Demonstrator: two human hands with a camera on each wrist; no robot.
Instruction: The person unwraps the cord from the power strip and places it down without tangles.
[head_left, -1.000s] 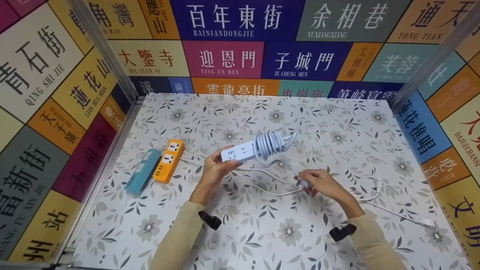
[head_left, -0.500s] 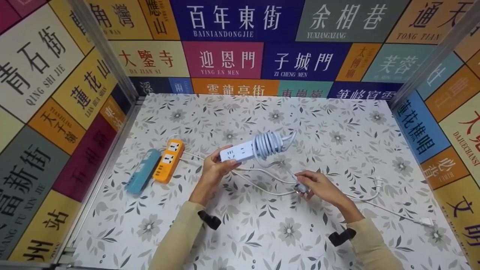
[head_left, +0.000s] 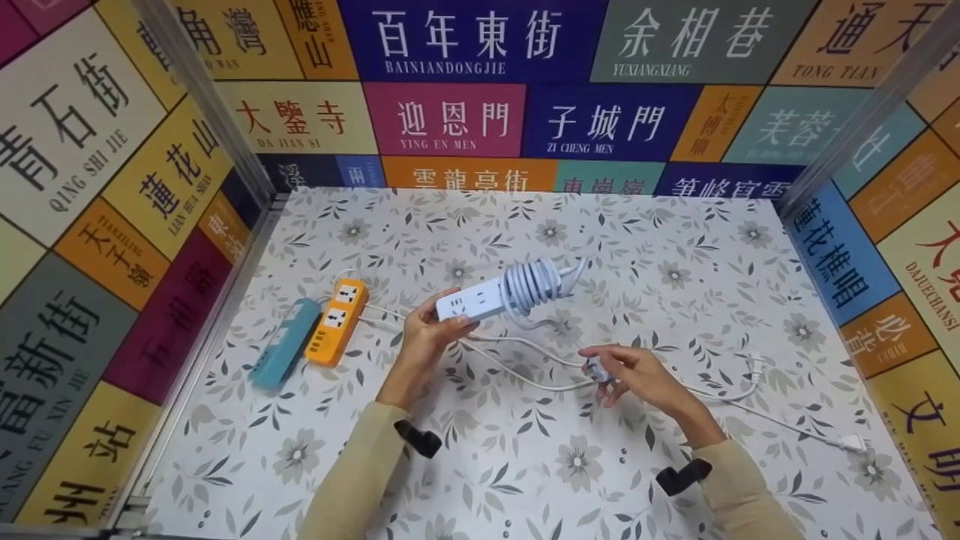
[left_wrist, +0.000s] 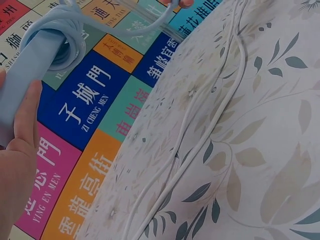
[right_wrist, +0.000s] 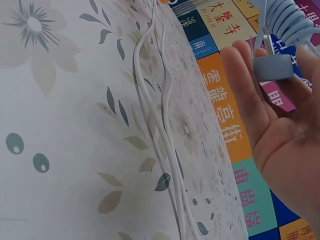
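Note:
My left hand (head_left: 421,334) grips the near end of a white power strip (head_left: 471,301), raised above the table. Its thick cord (head_left: 531,285) is wound in several turns round the strip's far end. To the right, my right hand (head_left: 639,377) holds the cord's plug (head_left: 598,369) with its fingers. The right wrist view shows the plug (right_wrist: 272,67) lying against the fingers, metal pins pointing up. From the left wrist view, fingers lie along the side of the strip (left_wrist: 31,75), and the cord runs from the coil toward the other hand.
An orange power strip (head_left: 337,322) and a teal power strip (head_left: 286,343) lie side by side at the left of the flower-patterned table (head_left: 487,457). White cords (head_left: 517,371) run rightward beneath my hands to a white plug (head_left: 853,443). Sign-printed walls (head_left: 457,120) enclose the table.
My left hand and the wound power strip have shifted slightly left. My right hand has also moved a little left, and the plug has turned in its fingers.

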